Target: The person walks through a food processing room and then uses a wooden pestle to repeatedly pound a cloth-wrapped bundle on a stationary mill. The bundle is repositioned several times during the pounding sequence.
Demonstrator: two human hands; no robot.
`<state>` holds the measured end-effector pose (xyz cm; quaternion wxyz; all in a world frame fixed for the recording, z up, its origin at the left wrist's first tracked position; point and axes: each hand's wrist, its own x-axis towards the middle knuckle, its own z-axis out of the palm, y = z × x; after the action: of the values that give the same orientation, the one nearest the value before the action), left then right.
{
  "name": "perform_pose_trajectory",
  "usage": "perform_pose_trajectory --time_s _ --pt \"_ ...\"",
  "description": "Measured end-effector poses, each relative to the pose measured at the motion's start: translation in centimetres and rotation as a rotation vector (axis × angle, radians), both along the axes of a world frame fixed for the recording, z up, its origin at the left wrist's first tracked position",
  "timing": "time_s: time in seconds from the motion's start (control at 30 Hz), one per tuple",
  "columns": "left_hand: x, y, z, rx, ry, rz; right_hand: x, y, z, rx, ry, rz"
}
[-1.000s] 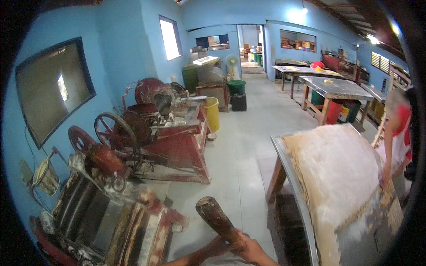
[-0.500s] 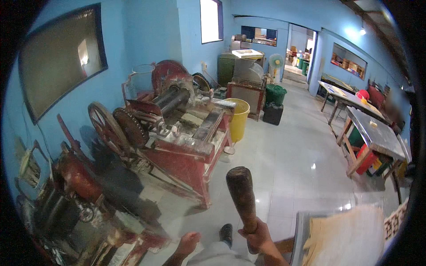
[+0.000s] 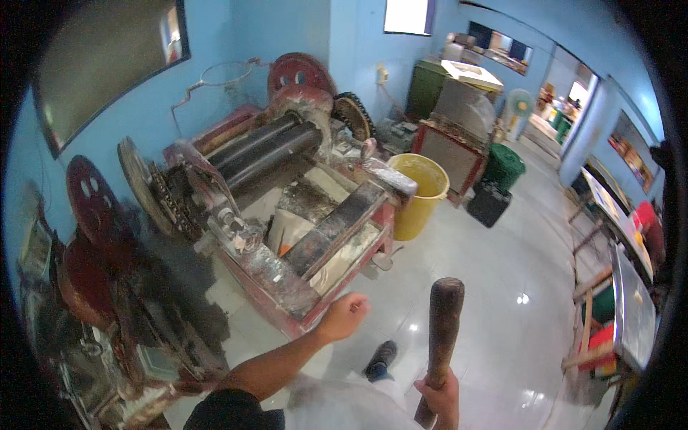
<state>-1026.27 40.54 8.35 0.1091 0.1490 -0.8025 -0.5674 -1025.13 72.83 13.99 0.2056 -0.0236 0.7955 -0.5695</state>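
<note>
Through the right hand (image 3: 442,398) runs a rod (image 3: 445,319) (brown)

And no lettering, no label, no number, no sign can be read here, near or far, left or right.

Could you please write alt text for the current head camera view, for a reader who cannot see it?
A person's right hand grips a thick brown rod, while the loosely curled left hand appears near a red-framed machine with two dark rollers. Beside the machine stands a yellow bucket.
</note>
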Motion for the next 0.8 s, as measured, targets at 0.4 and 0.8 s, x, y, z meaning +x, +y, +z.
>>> perform_pose_trajectory --time_s 0.4,0.8 --pt "-15.2 -27.9 -12.3 -0.118 -0.459 0.893 -32.9 -10.7 -2.9 0.269 -0.003 0.616" --pt "-20.3 -36.4 -27.9 0.354 -0.996 0.417 -47.1 -30.9 -1.1 0.312 -0.321 0.777"
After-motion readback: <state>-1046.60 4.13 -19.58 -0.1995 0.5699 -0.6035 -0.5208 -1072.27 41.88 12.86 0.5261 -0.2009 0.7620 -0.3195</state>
